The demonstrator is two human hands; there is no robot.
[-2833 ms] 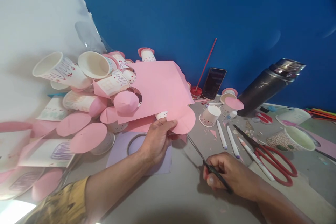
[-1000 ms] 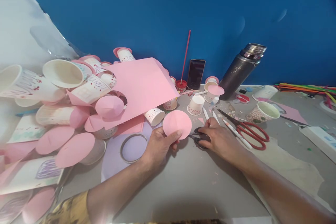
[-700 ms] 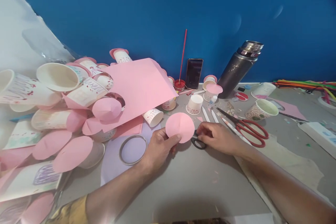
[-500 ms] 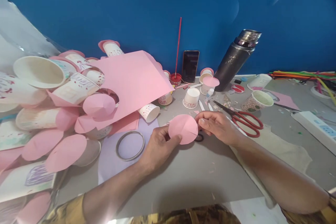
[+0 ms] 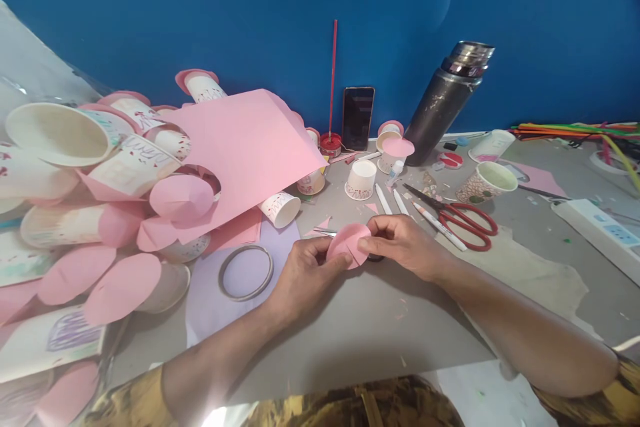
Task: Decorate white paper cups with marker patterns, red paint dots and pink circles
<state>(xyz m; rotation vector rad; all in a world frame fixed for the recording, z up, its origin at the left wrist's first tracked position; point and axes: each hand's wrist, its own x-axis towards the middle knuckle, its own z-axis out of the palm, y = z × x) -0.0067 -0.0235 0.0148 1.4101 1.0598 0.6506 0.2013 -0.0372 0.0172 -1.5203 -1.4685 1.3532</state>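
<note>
Between my two hands is a pink paper circle (image 5: pixel 350 243) with a slit or crease running in toward its middle. My left hand (image 5: pixel 311 273) pinches its lower left edge, thumb on top. The thumb and fingers of my right hand (image 5: pixel 404 243) grip its right edge. Partly hidden behind the circle lies a small pair of scissors (image 5: pixel 324 232) on the table. Beyond my hands an upside-down white paper cup (image 5: pixel 361 180) with a red pattern stands near two white markers (image 5: pixel 383 200).
Decorated paper cups with pink discs (image 5: pixel 123 287) pile up on the left beside a large pink sheet (image 5: pixel 250 147). A metal ring (image 5: pixel 246 272) lies on purple paper. Red-handled scissors (image 5: pixel 470 225), a dark flask (image 5: pixel 445 110), a phone (image 5: pixel 358 119) and a power strip (image 5: pixel 600 227) stand or lie beyond.
My right hand has moved in from beside the circle and now grips its right edge. The circle is tilted and looks narrower than before. The view has shifted slightly.
</note>
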